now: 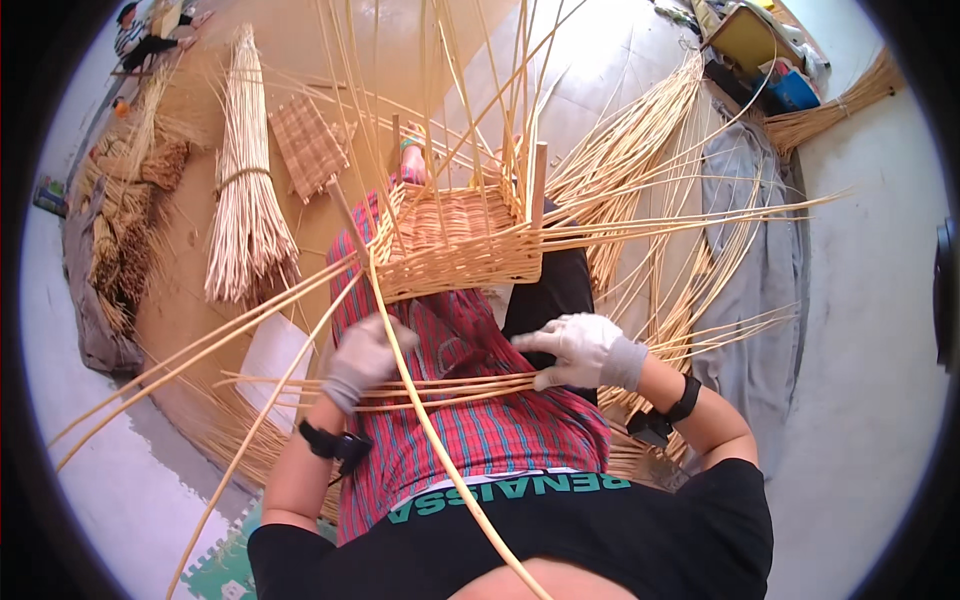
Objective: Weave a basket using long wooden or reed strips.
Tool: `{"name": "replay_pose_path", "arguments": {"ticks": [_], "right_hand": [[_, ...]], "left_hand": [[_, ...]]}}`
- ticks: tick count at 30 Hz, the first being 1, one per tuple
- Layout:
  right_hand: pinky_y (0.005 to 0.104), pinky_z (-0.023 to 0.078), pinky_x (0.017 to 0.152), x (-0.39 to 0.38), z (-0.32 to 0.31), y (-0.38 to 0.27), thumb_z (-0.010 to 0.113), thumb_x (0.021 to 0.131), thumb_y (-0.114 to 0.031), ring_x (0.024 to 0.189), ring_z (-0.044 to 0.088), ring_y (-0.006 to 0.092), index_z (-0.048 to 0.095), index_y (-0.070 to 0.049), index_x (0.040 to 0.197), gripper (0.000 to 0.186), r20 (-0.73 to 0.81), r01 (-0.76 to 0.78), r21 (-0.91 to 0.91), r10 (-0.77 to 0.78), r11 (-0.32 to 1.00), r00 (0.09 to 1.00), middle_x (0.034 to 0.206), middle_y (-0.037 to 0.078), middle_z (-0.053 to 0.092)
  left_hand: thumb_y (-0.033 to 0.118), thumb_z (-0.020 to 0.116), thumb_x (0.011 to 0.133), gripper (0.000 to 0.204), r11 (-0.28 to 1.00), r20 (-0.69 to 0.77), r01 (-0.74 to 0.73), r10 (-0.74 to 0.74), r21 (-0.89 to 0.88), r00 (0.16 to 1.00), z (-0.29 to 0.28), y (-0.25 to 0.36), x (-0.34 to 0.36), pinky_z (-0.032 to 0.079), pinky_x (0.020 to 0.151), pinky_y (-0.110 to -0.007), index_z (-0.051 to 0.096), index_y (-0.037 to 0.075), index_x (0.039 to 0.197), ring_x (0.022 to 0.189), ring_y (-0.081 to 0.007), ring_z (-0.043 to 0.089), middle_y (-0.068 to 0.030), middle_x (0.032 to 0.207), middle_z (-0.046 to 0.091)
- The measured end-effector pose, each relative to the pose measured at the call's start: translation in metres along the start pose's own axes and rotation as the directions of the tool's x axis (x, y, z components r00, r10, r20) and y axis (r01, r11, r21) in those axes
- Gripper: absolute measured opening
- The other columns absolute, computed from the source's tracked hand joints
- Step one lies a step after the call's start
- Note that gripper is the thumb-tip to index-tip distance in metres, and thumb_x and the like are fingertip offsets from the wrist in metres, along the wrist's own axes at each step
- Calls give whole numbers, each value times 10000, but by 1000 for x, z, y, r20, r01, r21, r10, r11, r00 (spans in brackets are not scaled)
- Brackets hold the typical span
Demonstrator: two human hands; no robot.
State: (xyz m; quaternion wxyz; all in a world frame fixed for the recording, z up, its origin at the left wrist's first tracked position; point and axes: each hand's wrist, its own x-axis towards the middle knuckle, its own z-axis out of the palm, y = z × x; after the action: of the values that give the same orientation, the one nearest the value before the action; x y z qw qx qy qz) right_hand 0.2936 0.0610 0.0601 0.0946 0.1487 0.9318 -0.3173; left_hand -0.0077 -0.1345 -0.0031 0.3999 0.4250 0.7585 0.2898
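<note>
A partly woven wicker basket (460,265) with a rectangular base rests over my knees, its long stakes standing up and fanning sideways. My left hand (372,352), in a whitish glove, is just below the basket's left corner and smeared by motion; its fingers cannot be made out. A pale bent rod (428,425) runs from that corner past this hand toward my chest. My right hand (578,350), also gloved, has its fingers stretched apart, thumb against several thin willow rods (470,388) lying across my lap. The rods pass beneath both wrists.
A tied bundle of peeled rods (240,190) and a woven square piece (308,148) lie at left. Loose rods (640,130) spread at right beside a grey cloth (745,270). Darker bundles (125,230) line the far left. Another person (150,40) sits at the far left.
</note>
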Motion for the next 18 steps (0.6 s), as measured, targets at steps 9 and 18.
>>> {"name": "replay_pose_path", "arguments": {"ticks": [9, 18], "right_hand": [[403, 516, 962, 27, -119, 180, 699, 912, -307, 1083, 657, 318, 749, -134, 1136, 287, -471, -410, -454, 178, 791, 864, 1088, 133, 713], [401, 521, 856, 24, -86, 161, 773, 836, -364, 961, 668, 326, 675, -99, 1021, 338, -373, -527, -14, 484, 850, 791, 980, 183, 689]], "left_hand": [[250, 777, 841, 882, 753, -232, -395, 575, 527, 785, 102, 140, 104, 398, 1061, -515, 313, 101, 1576, 1080, -346, 633, -139, 1102, 678], [350, 811, 802, 1028, 748, -275, -535, 651, 394, 708, 106, 108, 113, 454, 875, -460, 235, 74, 1607, 915, -345, 663, -152, 955, 702]]}}
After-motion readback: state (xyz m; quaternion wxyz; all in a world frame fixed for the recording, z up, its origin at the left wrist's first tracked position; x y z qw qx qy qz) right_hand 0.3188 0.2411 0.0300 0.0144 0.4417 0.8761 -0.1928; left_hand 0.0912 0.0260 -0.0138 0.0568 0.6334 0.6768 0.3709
